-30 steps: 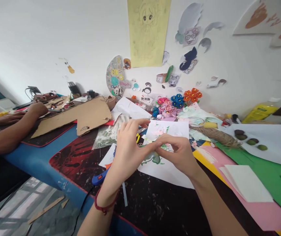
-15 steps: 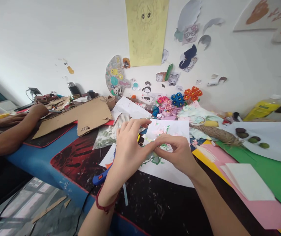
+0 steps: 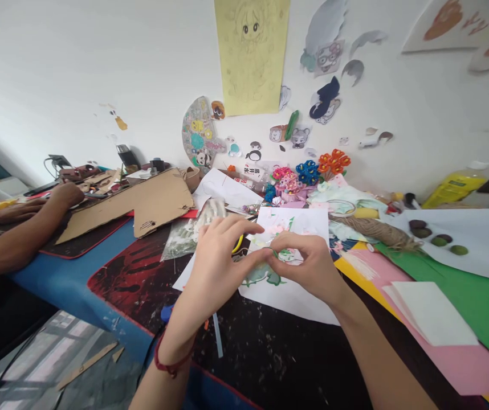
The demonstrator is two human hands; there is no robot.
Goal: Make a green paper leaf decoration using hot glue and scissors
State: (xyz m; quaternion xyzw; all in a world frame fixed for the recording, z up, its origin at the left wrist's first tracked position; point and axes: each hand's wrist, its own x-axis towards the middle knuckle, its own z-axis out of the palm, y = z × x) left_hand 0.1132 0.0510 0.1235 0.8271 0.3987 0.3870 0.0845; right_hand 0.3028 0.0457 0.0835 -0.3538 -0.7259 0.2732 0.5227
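Above a white paper sheet point(image 3: 304, 307), my two hands meet at their tips. My right hand point(image 3: 308, 259) is closed in a pinch of thumb and forefinger. A bit of pale green shows at its fingertips, too small to name. Spread in a C shape, my left hand point(image 3: 221, 250) keeps its fingers apart, and its thumb tip touches the right fingertips. Beneath them lie pink and green cut pieces point(image 3: 287, 254) on the paper. A blue-handled tool point(image 3: 167, 312) lies mostly hidden behind my left wrist, near a translucent stick point(image 3: 217, 336).
Left, a co-worker's arm point(image 3: 26, 233) rests by brown cardboard point(image 3: 159, 199). Handmade flowers point(image 3: 308, 171) and a twine roll point(image 3: 368, 230) stand behind. Right are coloured sheets point(image 3: 453, 370), folded white paper point(image 3: 435, 313), dark green balls point(image 3: 458, 250) and a yellow bottle point(image 3: 453, 188).
My left hand has shifted slightly left and down, covering more of the blue-handled tool. Pale green now shows at the right fingertips, and the right hand stays nearly in place.
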